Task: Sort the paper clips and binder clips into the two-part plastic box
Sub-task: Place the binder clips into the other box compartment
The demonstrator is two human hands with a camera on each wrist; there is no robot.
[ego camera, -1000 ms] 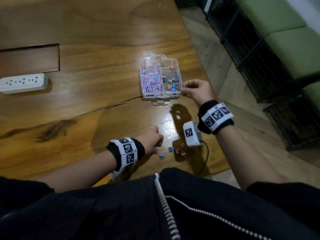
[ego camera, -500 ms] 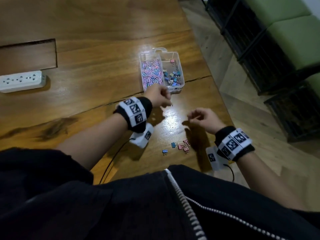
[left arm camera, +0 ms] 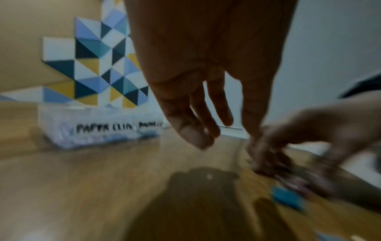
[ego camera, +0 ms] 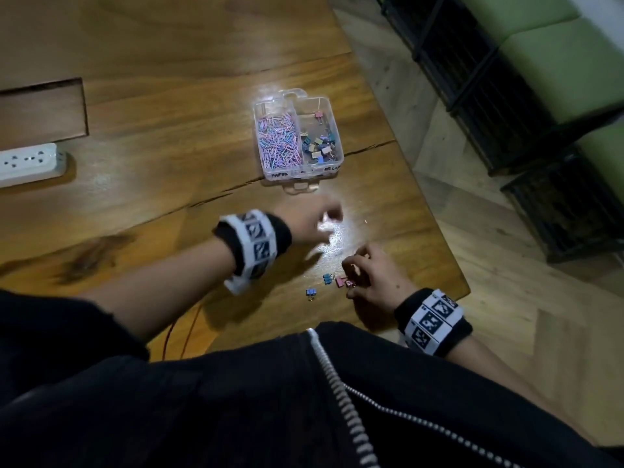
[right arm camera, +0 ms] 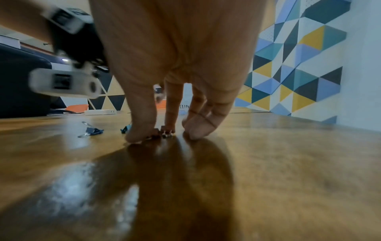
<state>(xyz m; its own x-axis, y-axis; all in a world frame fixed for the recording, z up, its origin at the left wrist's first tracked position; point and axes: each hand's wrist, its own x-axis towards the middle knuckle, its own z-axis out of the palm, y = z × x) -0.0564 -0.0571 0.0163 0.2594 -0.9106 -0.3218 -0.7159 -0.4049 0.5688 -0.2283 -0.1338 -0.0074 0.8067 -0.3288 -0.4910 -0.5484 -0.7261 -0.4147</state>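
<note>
My right hand (ego camera: 369,282) is down on the wooden table (ego camera: 169,106), near side of the two-part plastic box (ego camera: 298,138) and well apart from it, at the table's near right edge. From the head view it only reads as curled fingers over a pink binder clip (ego camera: 341,281). My right wrist view shows more: thumb (right arm camera: 140,128) and forefinger tips touch the table on either side of a small clip (right arm camera: 163,132), pinching it, with the other fingertips resting on the wood beside it.

My left hand (ego camera: 315,228) hangs in the air between the box and the loose clips, blurred from above. The left wrist view shows its fingers (left arm camera: 191,124) hanging loose and slightly bent, holding nothing, over their own shadow on the wood.

Only the head view shows the sorting: paper clips (ego camera: 278,140) fill the box's left compartment, binder clips (ego camera: 319,145) lie in its right one. The left wrist view instead gives the black lettering on the box's near wall (left arm camera: 98,128), too blurred to read past "PAPER".

On the table nearer me than the box lie a teal binder clip (ego camera: 327,278), just beside the pink one, and a blue binder clip (ego camera: 310,292) a little apart from both. A white power strip (ego camera: 30,162) sits far left of the box.
</note>
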